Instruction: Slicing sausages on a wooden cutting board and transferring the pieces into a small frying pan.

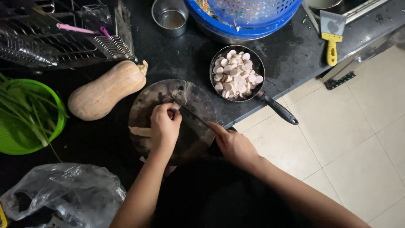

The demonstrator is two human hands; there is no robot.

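Two hands work over one round dark chopping board (198,99) on the black counter (291,55); the left hand (164,126) curls its fingers tight around one pale sausage piece (174,106), pinning it on the board; the right hand (234,145) closes around the handle of one knife (193,117), its blade touching that piece; a second pale length (140,131) lies at the board's left edge; one frying pan (236,72) holds many round slices; one butternut squash (105,89) lies beside the board.
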